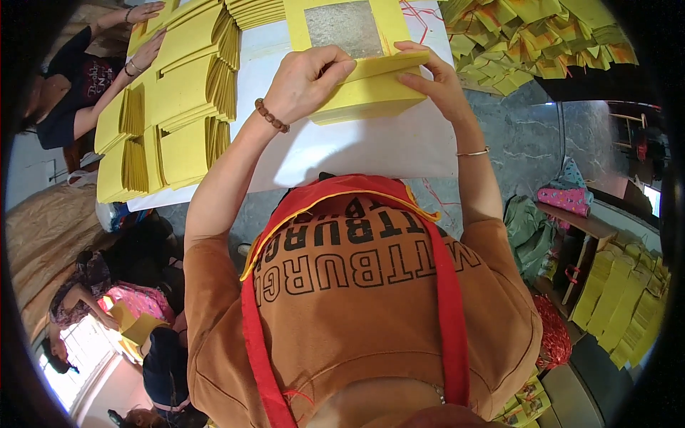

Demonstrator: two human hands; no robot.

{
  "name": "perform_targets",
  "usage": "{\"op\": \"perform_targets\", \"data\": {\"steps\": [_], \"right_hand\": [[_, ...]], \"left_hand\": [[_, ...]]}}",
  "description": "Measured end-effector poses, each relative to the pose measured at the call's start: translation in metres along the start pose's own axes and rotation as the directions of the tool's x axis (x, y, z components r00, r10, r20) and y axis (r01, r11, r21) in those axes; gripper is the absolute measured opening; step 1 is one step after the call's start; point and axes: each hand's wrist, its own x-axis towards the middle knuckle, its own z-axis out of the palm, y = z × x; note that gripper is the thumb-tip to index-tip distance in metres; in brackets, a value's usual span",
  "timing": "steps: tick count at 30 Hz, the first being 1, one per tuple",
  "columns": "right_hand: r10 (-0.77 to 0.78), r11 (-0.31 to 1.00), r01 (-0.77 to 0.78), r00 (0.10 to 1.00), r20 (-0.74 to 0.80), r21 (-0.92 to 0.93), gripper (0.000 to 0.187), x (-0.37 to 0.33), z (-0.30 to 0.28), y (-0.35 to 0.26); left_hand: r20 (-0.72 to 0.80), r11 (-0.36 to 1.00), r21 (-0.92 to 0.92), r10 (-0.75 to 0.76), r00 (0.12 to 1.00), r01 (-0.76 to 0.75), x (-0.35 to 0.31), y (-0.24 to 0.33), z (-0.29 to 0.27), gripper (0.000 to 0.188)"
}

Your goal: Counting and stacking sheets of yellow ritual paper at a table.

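In front of me a folded yellow paper (378, 93) is held at both ends, its upper flap raised along the fold. My left hand (310, 80) is closed, thumb and curled fingers pinching the left end of that flap. On the other end my right hand (437, 80) grips with the thumb below and the fingers above. Just beyond lies another yellow sheet with a silver square (344, 27), partly hidden by my hands. All this rests on a white-topped table (271, 167).
Stacks of folded yellow paper (189, 85) fill the table's left side, where another person's hands (146, 53) rest. Red strings (422, 21) lie at the far right edge. Yellow paper bundles (514, 43) are piled beyond; more stacks (621, 299) stand at right. Another person holds yellow paper (139, 324) at lower left.
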Motion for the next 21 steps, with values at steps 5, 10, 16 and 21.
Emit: {"op": "perform_targets", "data": {"steps": [5, 10, 16, 21], "right_hand": [[0.016, 1.000, -0.017, 0.999, 0.039, 0.023, 0.047, 0.001, -0.004, 0.002], [-0.033, 0.999, 0.030, 0.996, 0.081, 0.029, 0.050, 0.003, -0.011, 0.013], [0.034, 0.999, -0.035, 0.998, 0.055, 0.029, 0.054, 0.003, -0.010, 0.015], [-0.014, 1.000, 0.014, 0.998, 0.065, 0.010, 0.051, 0.003, -0.011, 0.017]], "left_hand": [[0.032, 1.000, -0.028, 0.012, 0.999, -0.011, -0.001, -0.001, 0.000, 0.021], [0.038, 0.998, -0.010, 0.062, 0.997, -0.061, -0.001, -0.003, 0.001, 0.019], [0.005, 0.997, -0.043, 0.068, 0.998, -0.068, -0.003, -0.005, 0.003, 0.017], [0.010, 0.994, -0.017, 0.107, 0.994, -0.107, -0.002, -0.006, 0.002, 0.017]]}}
